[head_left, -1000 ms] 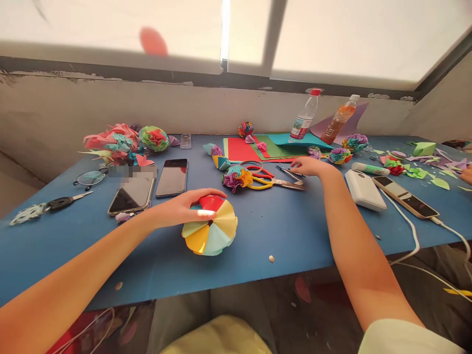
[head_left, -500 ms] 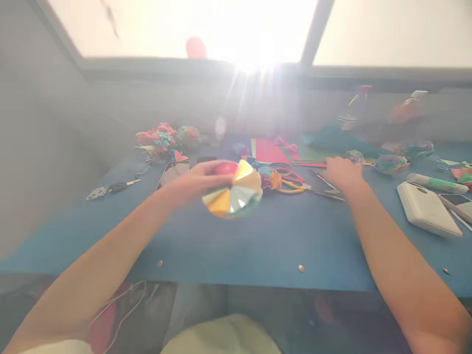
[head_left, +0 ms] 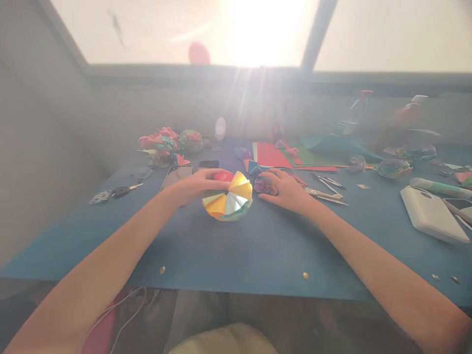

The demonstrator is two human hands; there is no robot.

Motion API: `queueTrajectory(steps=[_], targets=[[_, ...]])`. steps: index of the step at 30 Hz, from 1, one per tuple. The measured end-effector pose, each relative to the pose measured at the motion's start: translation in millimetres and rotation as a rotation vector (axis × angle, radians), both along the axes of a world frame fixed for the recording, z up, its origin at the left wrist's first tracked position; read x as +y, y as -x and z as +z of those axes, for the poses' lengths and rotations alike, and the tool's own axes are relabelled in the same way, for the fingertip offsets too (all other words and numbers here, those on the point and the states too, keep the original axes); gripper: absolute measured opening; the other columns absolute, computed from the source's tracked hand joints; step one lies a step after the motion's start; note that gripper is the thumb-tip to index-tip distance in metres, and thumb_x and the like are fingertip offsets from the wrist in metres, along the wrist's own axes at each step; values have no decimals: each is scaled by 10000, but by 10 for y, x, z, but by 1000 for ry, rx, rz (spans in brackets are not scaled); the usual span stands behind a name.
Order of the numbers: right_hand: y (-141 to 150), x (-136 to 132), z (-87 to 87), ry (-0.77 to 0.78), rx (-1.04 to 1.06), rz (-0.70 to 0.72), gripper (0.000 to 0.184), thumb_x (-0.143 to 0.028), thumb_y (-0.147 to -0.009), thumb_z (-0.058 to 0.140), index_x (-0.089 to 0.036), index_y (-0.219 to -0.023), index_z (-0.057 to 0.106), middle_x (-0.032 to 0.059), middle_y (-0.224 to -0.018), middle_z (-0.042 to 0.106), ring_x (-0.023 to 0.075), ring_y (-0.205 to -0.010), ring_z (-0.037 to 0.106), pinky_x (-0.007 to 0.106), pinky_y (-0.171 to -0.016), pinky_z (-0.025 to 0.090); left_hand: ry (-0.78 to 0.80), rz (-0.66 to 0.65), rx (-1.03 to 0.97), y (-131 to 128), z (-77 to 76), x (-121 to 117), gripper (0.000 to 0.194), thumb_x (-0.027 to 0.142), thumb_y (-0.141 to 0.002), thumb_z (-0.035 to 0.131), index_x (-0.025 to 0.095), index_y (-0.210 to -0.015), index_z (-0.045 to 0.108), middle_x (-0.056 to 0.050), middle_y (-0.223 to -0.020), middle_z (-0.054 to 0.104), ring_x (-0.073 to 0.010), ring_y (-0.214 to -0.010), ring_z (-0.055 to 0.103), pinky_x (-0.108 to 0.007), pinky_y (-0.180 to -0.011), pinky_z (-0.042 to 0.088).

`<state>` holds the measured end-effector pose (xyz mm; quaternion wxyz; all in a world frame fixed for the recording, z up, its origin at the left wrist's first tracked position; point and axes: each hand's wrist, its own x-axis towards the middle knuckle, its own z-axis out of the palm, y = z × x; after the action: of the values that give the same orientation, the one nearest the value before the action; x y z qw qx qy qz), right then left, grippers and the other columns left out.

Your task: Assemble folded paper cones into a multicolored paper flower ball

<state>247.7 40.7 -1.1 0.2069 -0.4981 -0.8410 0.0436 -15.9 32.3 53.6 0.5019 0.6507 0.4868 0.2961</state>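
Note:
My left hand (head_left: 210, 182) is closed on the edge of a round folded-paper ornament (head_left: 233, 202). Its pleated panels are yellow and white, with a teal underside and a red part under my fingers. Just to the right, my right hand (head_left: 282, 189) has its thumb and fingers around a small multicoloured ruffled bundle (head_left: 264, 185), low over the table. A pair of scissors (head_left: 326, 196) lies by the right wrist, its handles mostly hidden behind that hand. Behind the ornament sits a small orange and blue folded paper piece (head_left: 252, 166).
The blue tabletop (head_left: 228, 260) also bears red paper sheets (head_left: 271, 155), a white power bank (head_left: 431, 214), a phone (head_left: 177, 176), small scissors (head_left: 121, 190) and a crumpled pink paper pile (head_left: 158, 137). A clear bottle (head_left: 356, 113) stands at the back right. Strong window glare hazes the scene.
My right hand has moved left and nearer, from the back right by the paper sheets to the ruffled bundle. My left hand still holds the ornament, which has shifted slightly left.

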Motion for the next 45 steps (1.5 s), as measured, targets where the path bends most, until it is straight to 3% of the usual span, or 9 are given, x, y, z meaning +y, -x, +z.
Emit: queueTrajectory(steps=[3,8,11,20,26,31,36,41,45], targets=[[-95,30,68,-88,170,-38,281,-377,-847,505,-224,-1075,568,97,-1111,568,240,-1045,555,388,-892,458,143,-340,46,-87,-121,-61,455,458,-657,710,243,-1055,661,-59,-1037,668,-258,-970,629,-336,-780,526],[-202,58,89,-100,131,-17,622,-456,-763,635,-230,-1308,437,125,-1354,418,274,-1225,446,415,-994,407,198,-455,48,-149,-222,-87,442,437,-685,709,267,-1088,643,-40,-1034,663,-230,-964,618,-315,-796,507],[-187,136,-29,-66,16,-23,567,-353,-783,608,-242,-1315,448,122,-1337,453,291,-1229,441,454,-1012,370,243,-482,29,-159,-220,-87,425,418,-660,724,256,-1049,669,-37,-973,678,-220,-898,633,-298,-752,511],[-468,324,174,57,835,-422,525,-473,-838,475,-197,-1276,384,109,-1190,557,211,-1016,583,283,-756,510,375,-372,-221,-53,-123,-66,484,323,-586,749,208,-1049,666,-83,-935,681,-252,-792,648,-324,-655,519],[-583,348,231,-266,910,-550,497,-544,-873,398,-215,-1244,396,114,-1110,564,226,-974,587,366,-771,516,230,-86,-455,104,-29,64,324,355,-598,710,189,-868,640,-39,-764,649,-161,-587,589,-268,-532,483],[-310,237,46,-461,523,-141,536,-496,-853,502,-221,-1298,382,127,-1255,490,241,-1153,502,414,-992,412,165,15,-447,126,-115,168,296,405,-693,676,229,-928,640,-15,-814,661,-169,-662,611,-250,-551,478],[19,39,-74,-86,5,240,637,-554,-839,503,-259,-1379,340,101,-1345,486,281,-1229,458,463,-1002,385,267,-146,-274,-32,-293,132,384,380,-641,760,202,-966,658,-31,-876,678,-174,-740,636,-252,-627,487],[-206,132,44,-57,42,51,414,-370,-958,278,-212,-1281,483,96,-1302,544,243,-1192,480,434,-971,362,248,-218,-102,-128,-353,80,558,463,-633,763,210,-1110,623,-66,-1050,665,-222,-918,632,-274,-708,494],[-559,281,119,16,-275,-187,260,-219,-879,421,-185,-974,660,116,-1051,659,286,-1021,536,410,-789,365,79,-249,-8,-125,-368,73,514,556,-725,651,213,-1105,617,-53,-1073,653,-229,-981,600,-293,-774,480]])
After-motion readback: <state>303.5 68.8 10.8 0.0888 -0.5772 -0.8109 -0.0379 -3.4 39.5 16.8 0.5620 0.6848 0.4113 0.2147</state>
